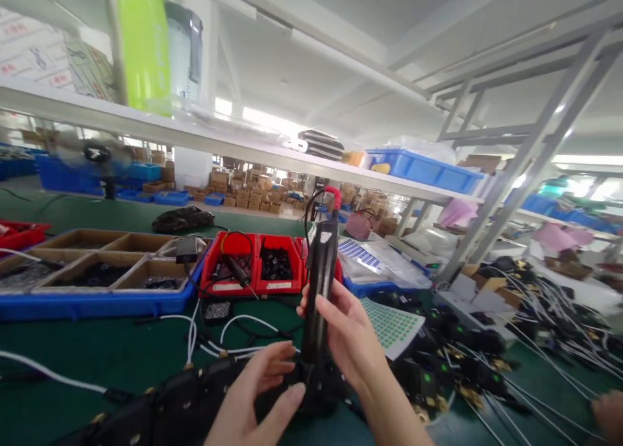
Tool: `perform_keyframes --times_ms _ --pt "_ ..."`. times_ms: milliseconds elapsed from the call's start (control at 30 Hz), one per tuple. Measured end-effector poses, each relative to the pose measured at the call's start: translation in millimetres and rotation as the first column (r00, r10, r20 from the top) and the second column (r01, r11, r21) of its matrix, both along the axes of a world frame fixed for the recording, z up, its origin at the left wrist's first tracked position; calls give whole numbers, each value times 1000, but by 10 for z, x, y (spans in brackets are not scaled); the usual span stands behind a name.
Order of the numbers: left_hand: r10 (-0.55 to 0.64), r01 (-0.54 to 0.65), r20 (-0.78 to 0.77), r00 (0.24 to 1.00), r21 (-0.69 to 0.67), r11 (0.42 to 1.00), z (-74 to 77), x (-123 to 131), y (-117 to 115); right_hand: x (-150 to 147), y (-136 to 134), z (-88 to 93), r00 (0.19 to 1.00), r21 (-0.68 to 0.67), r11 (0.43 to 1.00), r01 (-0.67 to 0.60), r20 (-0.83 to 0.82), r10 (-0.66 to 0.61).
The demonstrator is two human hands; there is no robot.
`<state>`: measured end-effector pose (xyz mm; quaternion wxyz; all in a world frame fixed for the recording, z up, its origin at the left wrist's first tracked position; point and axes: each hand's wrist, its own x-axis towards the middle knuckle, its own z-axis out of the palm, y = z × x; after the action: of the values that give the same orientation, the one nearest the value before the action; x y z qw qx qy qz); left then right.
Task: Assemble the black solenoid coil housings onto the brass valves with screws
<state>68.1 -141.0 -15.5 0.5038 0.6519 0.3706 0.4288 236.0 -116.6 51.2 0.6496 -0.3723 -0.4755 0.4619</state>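
My right hand [348, 329] is wrapped round a black electric screwdriver [321, 284], held upright with its cord and red sleeve at the top. Its lower end meets a black part [316, 387] on the bench; the exact contact is hidden. To the left of that part is my left hand [257, 391], thumb and fingers apart, nothing visible between them. A row of black housings [170, 404] runs along the bench beside and behind the left hand.
Beyond the hands stand red bins [277, 284] of small black parts and a blue divided tray [92, 306]. On the right lie a green-dotted sticker sheet [393, 326] and a heap of black parts with white cables [452, 361]. Another person's hand [608, 413] shows at the right edge. A shelf [233, 134] crosses overhead.
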Motion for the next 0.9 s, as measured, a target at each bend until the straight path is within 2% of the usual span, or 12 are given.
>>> perform_keyframes --times_ms 133,200,267,333,467,533,600,700,733,767,833,900 --pt "-109 106 47 993 71 992 -6 434 -140 -38 -672 -275 970 44 997 68 -236 -56" --pt "-195 196 -23 981 112 974 -55 495 -257 -2 -927 -357 939 58 989 138 -326 -112" --pt "-343 355 -130 930 85 931 -96 494 -364 65 -1141 -405 900 65 979 191 -409 -148" --pt "-483 498 -216 848 16 867 -113 489 -449 149 -1301 -439 882 85 972 218 -443 -159" --pt "-586 600 -266 765 -34 799 -103 552 -528 278 -1407 -465 893 211 932 295 -408 -190" --pt "-593 609 -264 761 -24 793 -104 580 -504 288 -1362 -444 883 232 898 374 -387 -267" --pt "-538 561 -252 805 25 827 -109 577 -422 276 -1286 -423 844 243 836 493 -368 -391" --pt "-322 367 -242 915 172 914 -69 529 -180 291 -1186 -444 713 371 611 699 -300 -633" --pt "-248 305 -256 934 211 929 -33 514 -73 314 -1168 -467 675 429 544 721 -257 -692" --pt "-188 258 -277 942 245 935 12 506 43 344 -1158 -495 653 479 507 717 -207 -728" --pt "-166 274 -349 923 290 917 113 517 284 410 -1154 -553 658 532 514 673 -112 -745" --pt "-208 372 -465 861 296 880 194 560 518 451 -1157 -602 673 538 543 644 -61 -738"
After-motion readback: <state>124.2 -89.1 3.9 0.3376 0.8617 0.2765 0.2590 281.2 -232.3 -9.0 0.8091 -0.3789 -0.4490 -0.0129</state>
